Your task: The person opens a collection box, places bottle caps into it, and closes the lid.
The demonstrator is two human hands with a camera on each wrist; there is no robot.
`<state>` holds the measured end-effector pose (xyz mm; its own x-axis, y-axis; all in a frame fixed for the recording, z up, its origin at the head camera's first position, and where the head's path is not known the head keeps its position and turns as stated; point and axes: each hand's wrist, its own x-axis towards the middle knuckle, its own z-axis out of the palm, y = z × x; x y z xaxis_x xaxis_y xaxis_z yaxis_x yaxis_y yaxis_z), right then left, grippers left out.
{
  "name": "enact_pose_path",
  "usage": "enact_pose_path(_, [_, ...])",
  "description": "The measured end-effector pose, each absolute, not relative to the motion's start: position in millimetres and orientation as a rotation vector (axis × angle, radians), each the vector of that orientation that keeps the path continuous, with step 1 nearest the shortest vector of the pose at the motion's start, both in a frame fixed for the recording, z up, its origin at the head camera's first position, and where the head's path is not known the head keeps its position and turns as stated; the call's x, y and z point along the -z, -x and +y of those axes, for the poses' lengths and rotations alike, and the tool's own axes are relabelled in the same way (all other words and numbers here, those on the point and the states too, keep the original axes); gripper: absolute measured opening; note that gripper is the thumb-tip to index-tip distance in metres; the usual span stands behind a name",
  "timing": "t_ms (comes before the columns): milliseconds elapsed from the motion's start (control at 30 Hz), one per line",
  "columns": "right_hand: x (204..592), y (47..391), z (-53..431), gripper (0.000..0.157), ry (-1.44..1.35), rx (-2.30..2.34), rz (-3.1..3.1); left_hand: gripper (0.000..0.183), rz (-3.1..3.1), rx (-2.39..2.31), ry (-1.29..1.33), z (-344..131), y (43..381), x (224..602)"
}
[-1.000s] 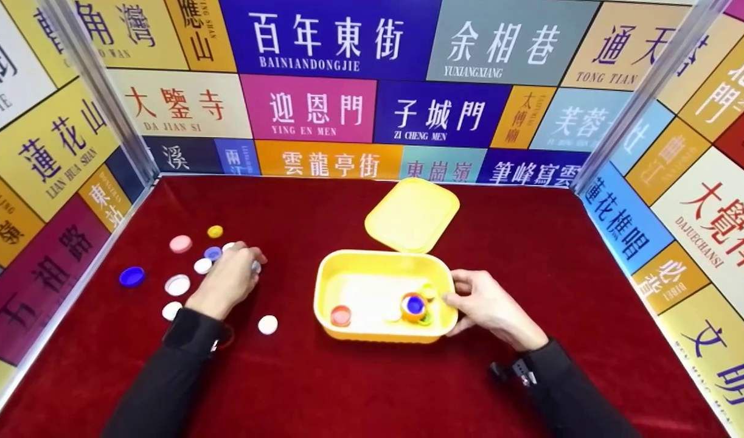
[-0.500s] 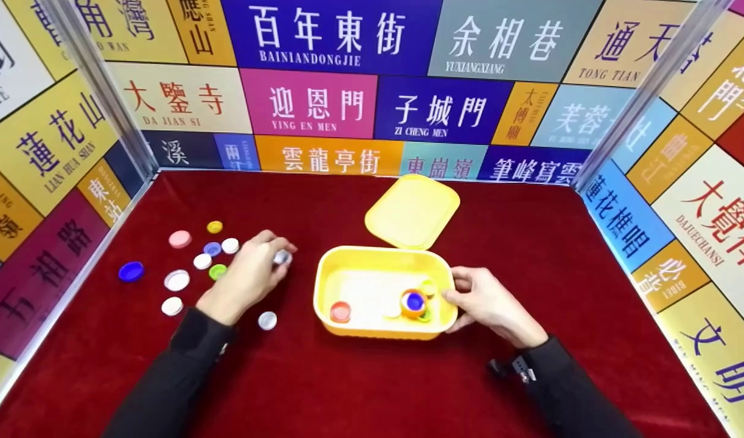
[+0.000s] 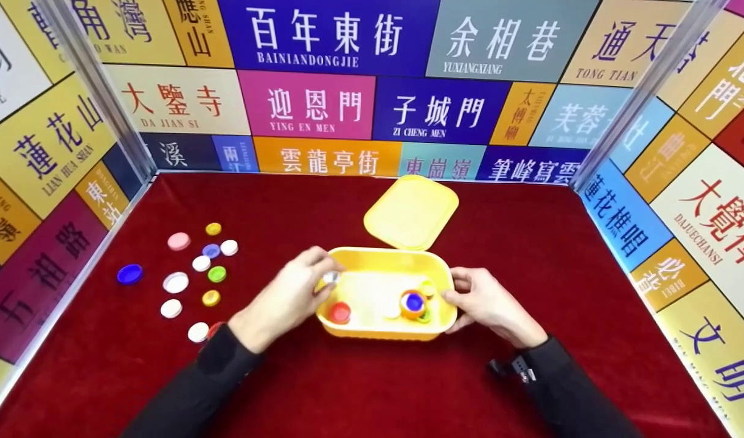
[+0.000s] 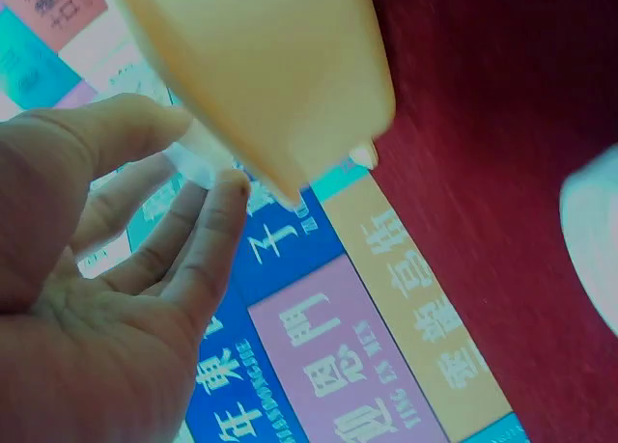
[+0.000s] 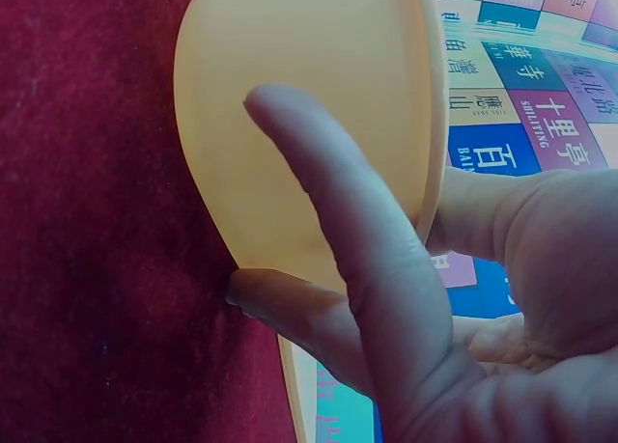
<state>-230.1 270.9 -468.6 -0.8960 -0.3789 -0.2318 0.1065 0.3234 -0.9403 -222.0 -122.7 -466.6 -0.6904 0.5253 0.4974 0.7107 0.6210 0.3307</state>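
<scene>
Shifted since the earlier frame: our left hand (image 3: 283, 298), from beside the scattered caps (image 3: 176, 282) to the yellow box (image 3: 378, 334). Its fingers (image 4: 214, 235) pinch a pale cap (image 3: 330, 277) at the left rim. Our right hand (image 3: 492, 304) grips the box's right end. Inside, we note a red cap (image 3: 340, 312) at left, an orange-and-blue piece (image 3: 413, 305) at right. Just behind, yellow lid (image 3: 412, 213), flat on the red worktop (image 3: 372, 389).
</scene>
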Motion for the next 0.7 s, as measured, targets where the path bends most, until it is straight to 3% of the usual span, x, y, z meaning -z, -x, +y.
enact_pose_path(200, [468.5, 229.8, 270.2, 0.048, 0.246, 1.594, 2.187, 0.025, -2.494, 0.542, 1.088, -115.0, 216.7, 470.7])
enact_pose_path(700, [470.1, 230.7, 271.2, 0.047, 0.258, 1.587, 2.197, 0.035, -2.547, 0.471, 1.014, -115.7, 218.9, 469.4])
